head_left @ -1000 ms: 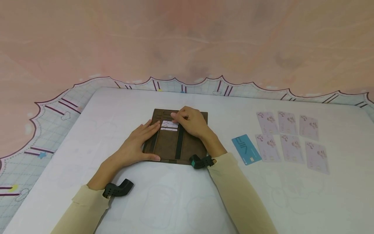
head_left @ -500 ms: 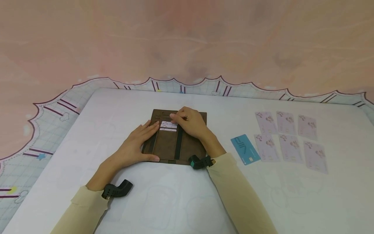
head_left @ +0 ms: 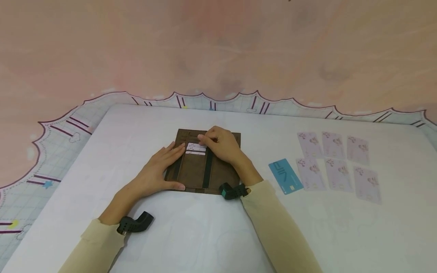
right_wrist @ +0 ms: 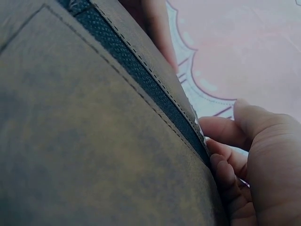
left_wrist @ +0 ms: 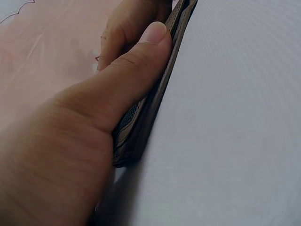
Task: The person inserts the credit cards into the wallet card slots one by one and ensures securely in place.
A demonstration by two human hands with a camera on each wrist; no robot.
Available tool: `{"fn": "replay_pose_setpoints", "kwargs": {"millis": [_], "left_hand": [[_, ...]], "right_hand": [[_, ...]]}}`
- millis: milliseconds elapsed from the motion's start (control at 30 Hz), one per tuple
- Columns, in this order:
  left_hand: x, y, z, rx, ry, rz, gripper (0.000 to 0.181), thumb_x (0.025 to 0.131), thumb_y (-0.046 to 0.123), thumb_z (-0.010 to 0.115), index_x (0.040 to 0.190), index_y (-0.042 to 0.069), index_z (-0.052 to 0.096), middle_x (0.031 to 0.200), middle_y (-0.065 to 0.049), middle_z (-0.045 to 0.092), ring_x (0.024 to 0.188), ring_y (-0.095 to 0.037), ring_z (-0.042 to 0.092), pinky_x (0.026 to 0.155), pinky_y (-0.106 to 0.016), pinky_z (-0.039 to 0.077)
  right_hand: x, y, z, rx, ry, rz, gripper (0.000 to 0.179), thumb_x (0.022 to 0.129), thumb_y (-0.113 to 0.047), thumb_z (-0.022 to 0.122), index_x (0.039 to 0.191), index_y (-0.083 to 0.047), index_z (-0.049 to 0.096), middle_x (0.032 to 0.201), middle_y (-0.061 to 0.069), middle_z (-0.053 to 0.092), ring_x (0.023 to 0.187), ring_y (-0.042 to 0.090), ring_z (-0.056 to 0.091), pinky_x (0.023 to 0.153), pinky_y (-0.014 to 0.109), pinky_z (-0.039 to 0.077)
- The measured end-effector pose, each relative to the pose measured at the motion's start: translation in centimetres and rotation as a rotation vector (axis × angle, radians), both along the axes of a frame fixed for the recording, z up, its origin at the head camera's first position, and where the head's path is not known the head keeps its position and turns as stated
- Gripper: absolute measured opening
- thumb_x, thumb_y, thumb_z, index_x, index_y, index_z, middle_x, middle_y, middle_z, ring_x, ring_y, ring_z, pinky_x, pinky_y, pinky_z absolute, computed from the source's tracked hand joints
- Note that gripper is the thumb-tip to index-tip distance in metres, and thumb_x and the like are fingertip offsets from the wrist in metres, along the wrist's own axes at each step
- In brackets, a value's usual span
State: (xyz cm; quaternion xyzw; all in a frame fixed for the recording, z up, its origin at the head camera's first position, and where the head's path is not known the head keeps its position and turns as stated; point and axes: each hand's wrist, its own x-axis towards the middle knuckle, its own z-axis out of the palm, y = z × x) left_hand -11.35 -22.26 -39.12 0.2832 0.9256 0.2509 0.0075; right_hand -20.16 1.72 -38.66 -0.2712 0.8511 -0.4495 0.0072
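Observation:
A brown leather card wallet [head_left: 192, 170] lies on the white table, dark bands running along its inside. Two white printed cards [head_left: 195, 148] show as strips in its slots. My left hand [head_left: 157, 167] rests spread over the wallet's left side, thumb along the near edge; the left wrist view shows that thumb [left_wrist: 136, 61] pressing the edge. My right hand [head_left: 222, 143] bends over the upper slots, its curled fingers pinching at the upper card's right corner. From the right wrist, the fingertips [right_wrist: 207, 126] meet a thin white edge, while much of the grip is hidden.
A blue VIP card [head_left: 286, 176] lies right of the wallet. Beyond it, several pale lilac cards [head_left: 339, 173] are laid in two rows. A pink cloth with a scalloped border [head_left: 218, 103] surrounds the table top.
Both hands keep their places on the wallet. The whole head view has shifted slightly; the cards on the table stay put.

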Motion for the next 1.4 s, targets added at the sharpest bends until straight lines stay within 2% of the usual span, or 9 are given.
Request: {"fn": "replay_pose_setpoints", "kwargs": {"millis": [267, 500, 600, 767, 967, 1100, 1400], "left_hand": [[0.0, 0.0, 0.0, 0.008, 0.004, -0.010, 0.107, 0.070, 0.052, 0.080, 0.151, 0.007, 0.027, 0.156, -0.009, 0.025, 0.144, -0.031, 0.009, 0.115, -0.050, 0.008], [0.0, -0.2, 0.1, 0.001, -0.003, 0.000, 0.108, 0.069, 0.052, 0.080, 0.151, 0.008, 0.027, 0.156, -0.007, 0.024, 0.145, -0.030, 0.009, 0.115, -0.050, 0.007], [0.1, -0.3, 0.2, 0.003, -0.004, 0.003, 0.108, 0.069, 0.052, 0.080, 0.151, 0.008, 0.027, 0.157, -0.007, 0.023, 0.145, -0.030, 0.009, 0.115, -0.049, 0.007], [0.2, -0.3, 0.2, 0.016, 0.002, 0.005, 0.107, 0.069, 0.051, 0.081, 0.151, 0.006, 0.028, 0.156, -0.008, 0.025, 0.144, -0.032, 0.010, 0.115, -0.051, 0.008], [0.1, -0.1, 0.1, 0.004, 0.006, -0.002, 0.107, 0.070, 0.051, 0.080, 0.151, 0.005, 0.028, 0.156, -0.009, 0.025, 0.144, -0.031, 0.010, 0.115, -0.050, 0.007], [0.0, -0.1, 0.0, -0.002, 0.010, -0.004, 0.107, 0.069, 0.051, 0.081, 0.151, 0.006, 0.027, 0.156, -0.008, 0.025, 0.145, -0.030, 0.009, 0.116, -0.049, 0.006], [-0.1, -0.2, -0.4, 0.007, 0.016, -0.002, 0.108, 0.069, 0.051, 0.081, 0.151, 0.005, 0.027, 0.156, -0.009, 0.025, 0.144, -0.031, 0.010, 0.116, -0.048, 0.006]], "right_hand": [[0.1, -0.1, 0.1, 0.045, 0.013, -0.024, 0.033, 0.097, -0.034, 0.056, 0.086, -0.011, 0.078, 0.093, 0.000, 0.065, 0.085, 0.014, 0.058, 0.076, 0.030, 0.047], [0.2, -0.5, 0.5, 0.089, 0.023, -0.028, 0.026, 0.096, -0.030, 0.058, 0.096, -0.011, 0.077, 0.094, 0.001, 0.065, 0.086, 0.014, 0.058, 0.078, 0.030, 0.047], [0.3, -0.4, 1.3, 0.107, 0.011, -0.002, 0.024, 0.097, -0.028, 0.058, 0.101, -0.011, 0.075, 0.097, 0.002, 0.065, 0.088, 0.014, 0.057, 0.080, 0.030, 0.047], [0.8, 0.7, 3.7, 0.076, 0.002, 0.025, 0.024, 0.097, -0.027, 0.058, 0.108, -0.011, 0.072, 0.103, 0.001, 0.065, 0.093, 0.016, 0.057, 0.082, 0.032, 0.048], [1.7, 4.1, 6.5, 0.066, 0.064, 0.063, 0.025, 0.095, -0.025, 0.061, 0.115, -0.010, 0.068, 0.110, 0.001, 0.065, 0.096, 0.014, 0.059, 0.079, 0.032, 0.051], [2.6, 7.6, 7.4, 0.103, 0.083, 0.038, 0.030, 0.093, -0.025, 0.064, 0.119, -0.010, 0.065, 0.111, 0.002, 0.064, 0.097, 0.015, 0.058, 0.079, 0.034, 0.052], [4.6, 15.8, 7.0, 0.187, 0.038, -0.105, 0.039, 0.092, -0.026, 0.066, 0.126, -0.010, 0.060, 0.114, 0.005, 0.064, 0.102, 0.022, 0.058, 0.083, 0.038, 0.052]]}}
